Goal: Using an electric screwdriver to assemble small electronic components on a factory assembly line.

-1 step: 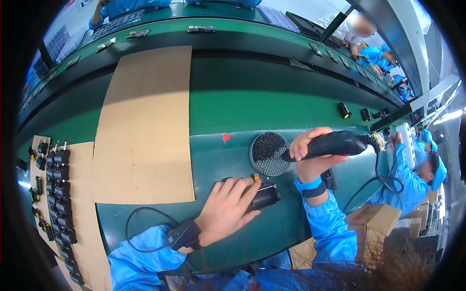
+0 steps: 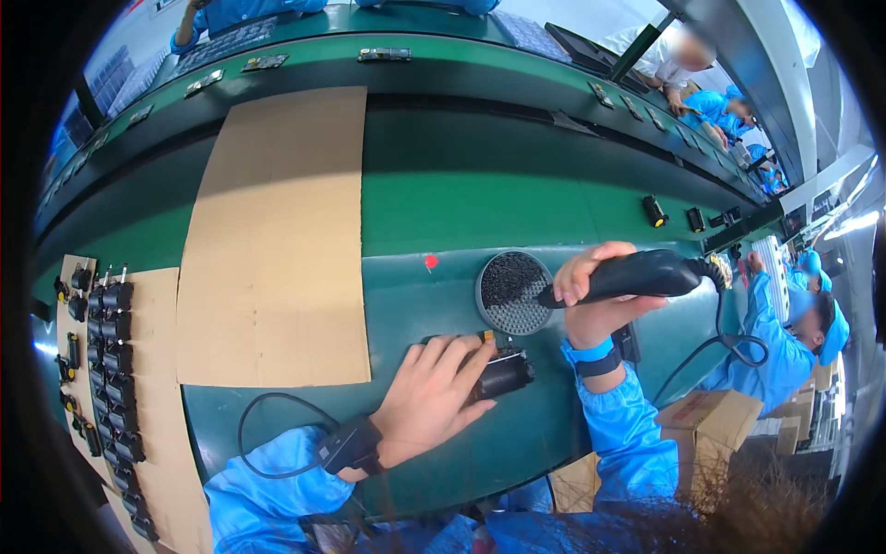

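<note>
Apparently picking up a fastener: gripping a black power driver [image 2: 646, 275] in the curled right hand [image 2: 595, 314], aimed into the round tray [image 2: 528, 319] just past its fingertips; bracing a black device [image 2: 508, 374] between left hand [image 2: 429, 392] thumb and forefinger; probably needing a careful lift next

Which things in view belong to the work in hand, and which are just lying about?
In use:
black corded tool, in the right hand
black unit, held by the left hand
round dish of small black parts

Apparently idle:
central cardboard sheet
red scrap
black units at left
</note>
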`<state>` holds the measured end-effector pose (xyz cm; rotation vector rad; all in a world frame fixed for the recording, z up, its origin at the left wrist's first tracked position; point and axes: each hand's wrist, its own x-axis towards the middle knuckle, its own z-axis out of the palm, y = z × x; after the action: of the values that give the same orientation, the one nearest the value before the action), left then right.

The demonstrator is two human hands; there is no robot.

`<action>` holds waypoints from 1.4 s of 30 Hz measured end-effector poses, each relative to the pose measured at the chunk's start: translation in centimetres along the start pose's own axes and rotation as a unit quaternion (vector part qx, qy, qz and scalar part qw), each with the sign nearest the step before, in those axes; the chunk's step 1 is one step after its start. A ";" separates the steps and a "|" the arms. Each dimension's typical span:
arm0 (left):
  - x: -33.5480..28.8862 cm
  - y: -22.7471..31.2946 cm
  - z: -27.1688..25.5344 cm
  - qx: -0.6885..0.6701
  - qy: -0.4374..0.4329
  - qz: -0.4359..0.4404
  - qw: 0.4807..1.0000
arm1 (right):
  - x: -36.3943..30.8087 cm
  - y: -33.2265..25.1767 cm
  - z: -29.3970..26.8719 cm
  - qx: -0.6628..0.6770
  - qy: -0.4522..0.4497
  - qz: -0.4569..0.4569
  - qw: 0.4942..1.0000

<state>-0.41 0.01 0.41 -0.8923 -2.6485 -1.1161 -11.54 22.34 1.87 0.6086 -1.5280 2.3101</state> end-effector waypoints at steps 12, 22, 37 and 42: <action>-0.2 -0.7 -0.2 -0.011 -0.003 -0.023 1.000 | -2.2 -4.5 4.6 0.146 -0.064 -0.004 0.987; -0.3 -0.8 0.0 -0.026 -0.003 -0.023 0.999 | -4.3 -2.7 5.8 0.180 -0.154 0.025 0.971; -0.3 -0.9 0.1 -0.016 -0.005 -0.021 1.000 | -4.5 -2.3 5.9 0.141 -0.135 0.048 0.980; -0.4 -1.0 0.2 -0.016 -0.003 -0.018 1.000 | -4.2 -2.6 6.6 0.096 -0.134 0.040 0.986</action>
<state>-0.64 -0.62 -0.45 -0.8584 -2.6699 -1.1689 -5.49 17.19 4.10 0.9575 -1.4730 2.5399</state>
